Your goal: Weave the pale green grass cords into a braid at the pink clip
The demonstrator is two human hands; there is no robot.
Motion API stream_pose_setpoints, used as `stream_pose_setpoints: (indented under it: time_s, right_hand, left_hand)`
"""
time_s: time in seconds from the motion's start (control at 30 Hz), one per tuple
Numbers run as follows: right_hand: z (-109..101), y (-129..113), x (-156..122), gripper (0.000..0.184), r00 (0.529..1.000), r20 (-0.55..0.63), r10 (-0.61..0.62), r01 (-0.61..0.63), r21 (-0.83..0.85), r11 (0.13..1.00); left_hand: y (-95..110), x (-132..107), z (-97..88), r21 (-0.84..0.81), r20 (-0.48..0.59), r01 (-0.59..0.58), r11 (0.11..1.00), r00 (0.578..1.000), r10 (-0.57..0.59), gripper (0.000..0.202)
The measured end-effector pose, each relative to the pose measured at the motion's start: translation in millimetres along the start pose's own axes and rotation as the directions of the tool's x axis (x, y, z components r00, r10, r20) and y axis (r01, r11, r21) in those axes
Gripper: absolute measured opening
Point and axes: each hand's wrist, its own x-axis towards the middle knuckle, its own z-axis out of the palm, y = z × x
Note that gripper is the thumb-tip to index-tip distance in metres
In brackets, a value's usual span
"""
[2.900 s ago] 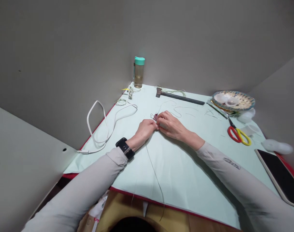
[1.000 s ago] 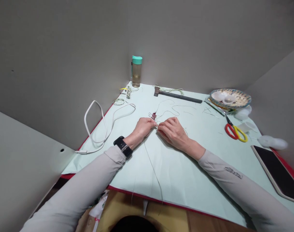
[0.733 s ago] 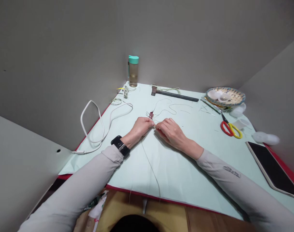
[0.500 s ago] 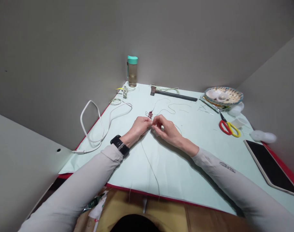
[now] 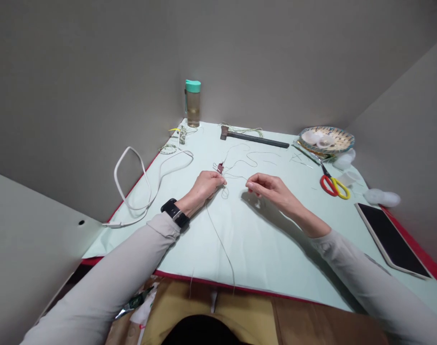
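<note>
Thin greenish cord runs from my left hand down over the table's front edge. My left hand, with a black watch at the wrist, pinches the cord just in front of a dark red binder clip. A small loop of cord hangs beside those fingertips. To the right, my right hand is raised above the table, thumb and fingertips pinched on a strand that stretches back toward the clip. More cord trails in curves behind the clip.
A hammer lies at the back, near a water bottle. On the right are a woven basket, scissors and a phone-like tablet. A white cable curls on the left.
My right hand has moved right, away from my left hand, drawing a strand out between them. The small loop now shows by my left fingertips, which stay near the clip.
</note>
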Motion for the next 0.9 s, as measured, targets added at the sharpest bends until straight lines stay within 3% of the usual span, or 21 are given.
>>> stream_pose_setpoints:
  time_s: [0.23, 0.37, 0.7, 0.8, 0.9]
  right_hand:
    - [46.2, -1.3, 30.8, 0.033, 1.000, -0.009, 0.012, -0.013, -0.121, 0.993]
    - [49.0, 2.4, 35.9, 0.029, 0.999, -0.012, 0.044, -0.045, -0.075, 0.996]
    - [18.7, -4.3, -19.1, 0.039, 0.951, 0.242, 0.195, -0.240, 0.174, 0.955]
    - [-6.6, -5.5, -40.2, 0.043, 0.924, 0.309, 0.224, -0.278, 0.142, 0.950]
    - [-49.2, 8.5, -56.9, 0.047, 0.928, 0.264, 0.263, -0.270, -0.008, 0.963]
  left_hand:
    - [3.1, -3.8, -0.4, -0.014, 0.001, -0.023, 1.000, 1.000, 0.023, 0.034]
    - [0.7, -2.1, -0.9, -0.024, 0.008, -0.027, 0.999, 1.000, 0.027, 0.032]
    - [-1.7, -0.1, -2.3, -0.018, 0.004, -0.010, 1.000, 1.000, 0.011, 0.026]
    - [-3.1, 0.3, -2.9, -0.018, 0.005, -0.014, 1.000, 1.000, 0.014, 0.025]
    - [-4.3, 1.2, -2.8, -0.017, 0.004, -0.016, 1.000, 1.000, 0.016, 0.025]
